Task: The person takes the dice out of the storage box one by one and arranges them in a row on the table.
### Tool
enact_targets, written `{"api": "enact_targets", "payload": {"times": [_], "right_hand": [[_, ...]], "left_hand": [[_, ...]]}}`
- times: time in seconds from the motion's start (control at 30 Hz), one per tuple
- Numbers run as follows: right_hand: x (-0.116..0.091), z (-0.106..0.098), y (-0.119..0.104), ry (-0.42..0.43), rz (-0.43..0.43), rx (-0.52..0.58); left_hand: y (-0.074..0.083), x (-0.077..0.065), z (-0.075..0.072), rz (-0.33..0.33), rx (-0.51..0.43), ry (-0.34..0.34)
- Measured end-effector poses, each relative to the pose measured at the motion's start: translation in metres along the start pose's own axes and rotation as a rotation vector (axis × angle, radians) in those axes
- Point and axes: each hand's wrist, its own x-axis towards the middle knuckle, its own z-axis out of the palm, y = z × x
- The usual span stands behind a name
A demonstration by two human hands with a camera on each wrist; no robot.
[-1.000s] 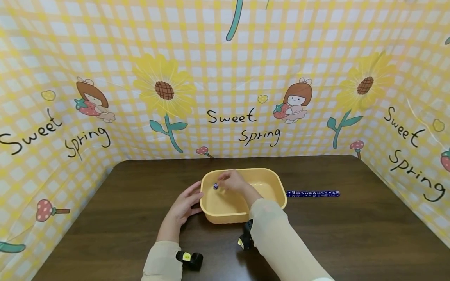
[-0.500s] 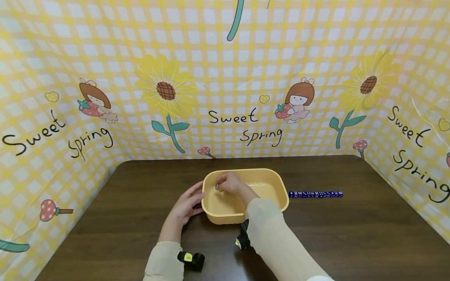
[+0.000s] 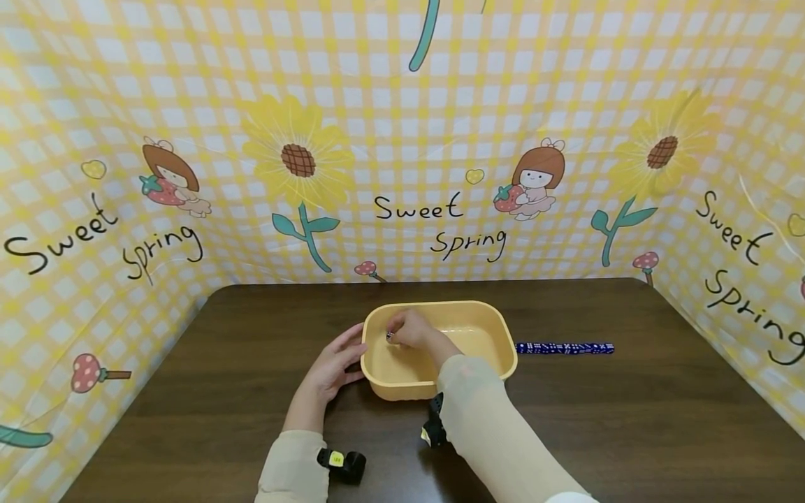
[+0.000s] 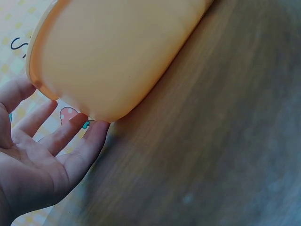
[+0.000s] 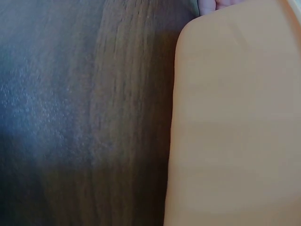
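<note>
My right hand (image 3: 411, 328) reaches over the near rim into a pale yellow plastic basin (image 3: 478, 342). Its thumb and fingertips pinch a small blue-and-white die (image 3: 389, 337) toward the basin's left end; the fingers cover most of the die. Outside that end, my left hand (image 3: 333, 367) rests its spread fingers against the basin. In the left wrist view, the fingertips of the left hand (image 4: 47, 155) touch the basin wall (image 4: 117, 56) below its rim. The right wrist view is mostly filled by the basin's outer side (image 5: 235, 122), and the right hand is hidden there.
A straight row of blue dice (image 3: 564, 348) with white dots runs rightward from the basin's right end on the dark wooden table (image 3: 207, 391). Behind the table hangs a yellow checked cloth (image 3: 402, 140). Both wrists carry black cameras.
A second ago the die showed clearly at my right fingertips; now the fingers have come down over it and mostly cover it. My left hand stays against the basin.
</note>
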Motion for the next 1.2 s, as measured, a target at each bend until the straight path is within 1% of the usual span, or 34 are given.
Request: {"api": "enact_targets", "payload": {"times": [0.07, 0.1, 0.17, 0.23, 0.27, 0.33, 0.43, 0.6, 0.77, 0.87, 0.9, 0.93, 0.97, 1.0, 1.03, 1.1, 1.13, 1.17, 1.2], "right_hand": [[-0.028, -0.012, -0.036, -0.016, 0.045, -0.006], [-0.040, -0.017, -0.049, -0.011, 0.026, -0.009], [-0.062, -0.024, -0.076, -0.014, 0.052, -0.016], [-0.074, -0.028, -0.087, -0.013, 0.025, -0.017], [-0.078, -0.029, -0.091, -0.019, 0.024, -0.019], [-0.080, -0.030, -0.094, -0.035, 0.019, -0.006], [-0.081, -0.031, -0.097, -0.072, 0.035, 0.001], [-0.080, -0.032, -0.097, -0.115, 0.040, -0.007], [-0.083, -0.031, -0.098, -0.115, 0.042, -0.007], [-0.078, -0.029, -0.096, -0.117, 0.087, -0.035], [-0.076, -0.029, -0.093, -0.107, 0.069, -0.060], [-0.065, -0.024, -0.078, -0.109, 0.030, -0.062], [-0.057, -0.021, -0.068, -0.115, 0.021, -0.070], [-0.044, -0.015, -0.050, -0.116, -0.020, -0.073], [-0.039, -0.013, -0.045, -0.116, -0.024, -0.089], [-0.044, -0.016, -0.048, -0.117, -0.051, -0.088], [-0.045, -0.016, -0.050, -0.128, -0.037, -0.075], [-0.056, -0.021, -0.064, -0.129, -0.002, -0.085], [-0.064, -0.024, -0.074, -0.122, -0.002, -0.089]], "left_hand": [[0.000, 0.000, 0.000, 0.000, 0.000, 0.001], [0.000, -0.001, 0.000, 0.000, 0.001, 0.002], [0.000, -0.001, 0.000, -0.002, 0.000, 0.004], [0.000, -0.001, -0.001, -0.003, 0.002, 0.003], [0.000, -0.001, -0.001, -0.002, 0.005, 0.002], [0.000, -0.001, -0.001, 0.002, 0.006, 0.000], [0.001, -0.001, -0.001, 0.007, 0.011, 0.001], [0.001, -0.001, -0.001, 0.005, 0.011, 0.004], [0.000, -0.001, -0.001, 0.004, 0.011, 0.002], [0.000, -0.001, -0.001, 0.007, 0.011, 0.002], [0.000, -0.001, -0.001, 0.008, 0.010, 0.002], [0.000, -0.001, -0.001, 0.007, 0.008, 0.002], [0.000, -0.001, -0.001, 0.007, 0.006, 0.001], [0.000, -0.001, -0.001, 0.005, 0.003, 0.000], [0.000, -0.001, -0.001, 0.004, 0.001, -0.001], [0.000, -0.001, 0.000, 0.001, -0.006, -0.002], [0.000, -0.001, 0.000, 0.000, -0.007, 0.000], [0.000, -0.001, 0.001, 0.001, -0.007, 0.002], [0.000, -0.002, 0.001, 0.000, -0.007, 0.004]]}}
